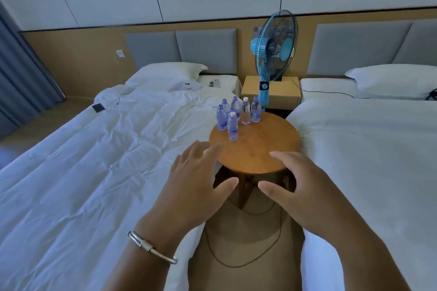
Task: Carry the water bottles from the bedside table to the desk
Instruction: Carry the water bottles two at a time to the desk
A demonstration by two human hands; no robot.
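Water bottles (237,114) clustered upright on the far-left part of the round wooden worktop (260,149), between two beds.

Left hand (196,186) and right hand (305,186) both released, fingers spread, grasping nothing, hovering at the near edge, well apart from the bottles. Silver bangle (151,247) on left wrist. Blue fan (274,54) behind; dark cord (246,262) looped on floor.
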